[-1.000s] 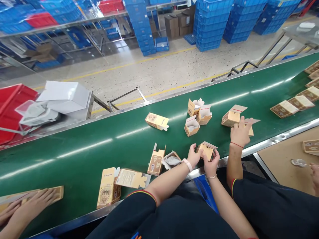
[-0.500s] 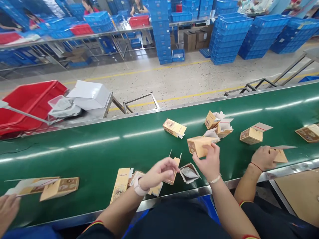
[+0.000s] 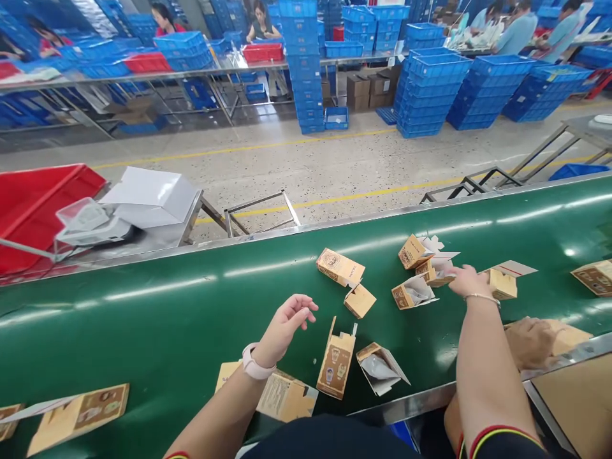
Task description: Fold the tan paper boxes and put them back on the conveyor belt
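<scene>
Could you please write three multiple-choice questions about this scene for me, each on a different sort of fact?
1. On which arm is the pink watch strap?
A. left
B. right
C. neither

2. What colour is the conveyor belt?
A. blue
B. red
C. green

3. What is the left hand doing?
A. gripping a carton
B. open and empty above the belt
C. resting on the belt's steel edge

Answers:
1. A: the strap sits just behind the left hand.
2. C: the belt's surface is green along its length.
3. B: the fingers are spread and hold nothing.
</scene>
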The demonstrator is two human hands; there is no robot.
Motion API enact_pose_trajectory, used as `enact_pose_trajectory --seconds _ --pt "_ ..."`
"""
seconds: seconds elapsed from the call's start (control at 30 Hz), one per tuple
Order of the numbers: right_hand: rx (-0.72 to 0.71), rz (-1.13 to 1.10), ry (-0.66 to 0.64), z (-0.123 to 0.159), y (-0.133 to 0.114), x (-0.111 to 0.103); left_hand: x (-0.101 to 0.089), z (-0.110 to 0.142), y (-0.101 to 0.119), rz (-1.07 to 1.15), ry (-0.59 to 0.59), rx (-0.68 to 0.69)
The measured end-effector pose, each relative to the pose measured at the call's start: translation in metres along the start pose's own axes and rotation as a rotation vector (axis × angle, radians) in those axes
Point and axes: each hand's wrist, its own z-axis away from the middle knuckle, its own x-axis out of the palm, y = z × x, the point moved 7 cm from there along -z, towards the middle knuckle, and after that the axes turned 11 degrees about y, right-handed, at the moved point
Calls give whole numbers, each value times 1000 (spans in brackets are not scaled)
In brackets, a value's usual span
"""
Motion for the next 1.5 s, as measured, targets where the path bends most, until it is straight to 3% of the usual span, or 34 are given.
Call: enact_pose_trajectory --seconds 0.07,0.1,0.13,0.2,0.27,0.33,0.37,0.43,0.5,0.57,0.67,0.73,0.8,0.87,0.93,1.0,1.07,1.1,1.2,1.27,1.3,1.4,1.5 --pt "65 138 -221 -17 17 15 19 -11 16 -88 -45 121" --pt "73 192 -324 -19 18 21 38 -22 29 -150 -77 232" --pt "66 228 -404 -18 15 24 64 -35 45 -226 -117 370" --pt "35 241 -475 -14 5 22 135 -66 74 -378 -198 673" --pt "28 244 -479 -10 -3 11 218 -101 84 -630 -300 856" --pt "34 253 -428 -12 -9 -9 291 -132 71 -964 -423 905" --pt "31 256 -382 -14 -12 -22 318 -143 60 -1111 -499 902" --pt "-11 233 -206 -21 -26 -61 343 -156 43 -1282 -577 888" --pt "-122 146 68 -23 -56 -112 334 -158 45 -1321 -548 924" --pt "-279 23 284 -14 -99 -161 298 -151 67 -1291 -448 1003" --pt "-428 -169 421 8 -172 -206 202 -123 121 -1155 -213 1122" --pt "-516 -300 458 24 -219 -207 123 -100 150 -1046 -52 1168" --pt "-634 -396 413 41 -260 -179 46 -82 161 -955 111 1184" --pt "-714 -370 271 59 -292 -122 -12 -74 146 -961 180 1159" --pt "-729 -254 61 84 -310 -49 -51 -79 110 -1033 184 1072" --pt "-717 -198 -139 119 -316 17 -77 -89 63 -1117 159 930" --pt "-690 -220 -278 157 -312 64 -95 -93 19 -1157 144 804" --pt "-667 -287 -297 174 -307 78 -102 -91 2 -1161 167 767" --pt "-455 -585 -225 196 -272 94 -116 -67 -24 -1056 448 817" --pt "-318 -702 -202 197 -244 101 -105 -50 -36 -913 520 901" --pt "-307 -727 -216 196 -235 105 -91 -47 -42 -842 442 928" --pt "-465 -737 -270 197 -224 114 -34 -58 -65 -679 -12 901" --pt "-565 -644 -266 200 -222 120 3 -80 -78 -551 -221 788"
